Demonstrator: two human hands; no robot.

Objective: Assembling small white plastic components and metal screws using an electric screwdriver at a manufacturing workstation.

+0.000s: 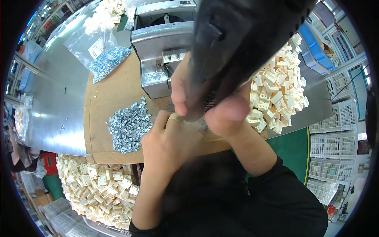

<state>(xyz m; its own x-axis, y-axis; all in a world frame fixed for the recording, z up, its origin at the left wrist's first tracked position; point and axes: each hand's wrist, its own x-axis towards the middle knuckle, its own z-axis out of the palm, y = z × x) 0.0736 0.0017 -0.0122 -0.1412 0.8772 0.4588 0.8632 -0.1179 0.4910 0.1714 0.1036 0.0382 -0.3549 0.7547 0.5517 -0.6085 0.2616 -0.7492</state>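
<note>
A large black electric screwdriver (pixel 237 43) slants down through the upper middle, close to the camera. Its grip is wrapped by my right hand (pixel 227 116), with the thumb on the near side and fingers on the far side. Right below its lower end, my left hand (pixel 164 142) is closed, its fingertips nearly meeting those of the right. A pale, blurred piece shows by the left fingers, but I cannot make out what they hold. The tool's tip is hidden by the hands. Small grey metal pieces (pixel 128 126) lie heaped beside my left hand.
Beyond my hands stands a grey metal machine (pixel 152 43) on the cardboard sheet (pixel 96 118). Cream plastic blocks (pixel 276 93) are piled at right; more blocks (pixel 98 185) fill a container at lower left. A clear bag of screws (pixel 106 61) lies at far left.
</note>
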